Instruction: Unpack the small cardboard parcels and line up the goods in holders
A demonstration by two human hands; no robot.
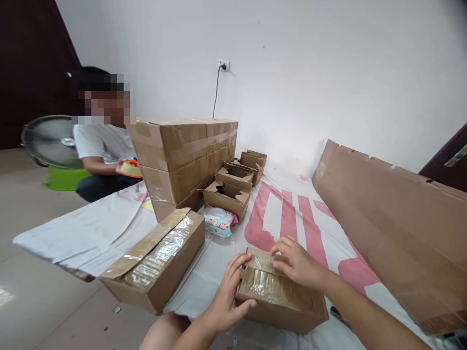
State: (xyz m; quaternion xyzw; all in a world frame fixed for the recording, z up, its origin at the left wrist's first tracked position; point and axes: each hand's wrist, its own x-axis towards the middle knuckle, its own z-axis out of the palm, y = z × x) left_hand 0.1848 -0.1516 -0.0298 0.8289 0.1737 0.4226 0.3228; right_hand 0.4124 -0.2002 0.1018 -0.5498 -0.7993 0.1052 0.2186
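Observation:
A small cardboard box (280,304) with shiny clear tape on its top lies in front of me on the cloth-covered table. My left hand (228,294) grips its left end, the thumb on the near side and the fingers along the far edge. On top, my right hand (297,262) has its fingers bent at the seam of the flaps; thumb and forefinger touch the taped cardboard there. What lies under those fingertips is partly hidden. To the left is a longer taped cardboard box (164,257), touched by neither hand.
Stacked taped boxes (186,160) stand behind, beside a row of open boxes (228,194) and a wet wipes pack (219,221). A large cardboard sheet (386,218) leans at right. Another person (105,146) squats at left, holding a yellow-orange object (130,168), near a fan (54,141).

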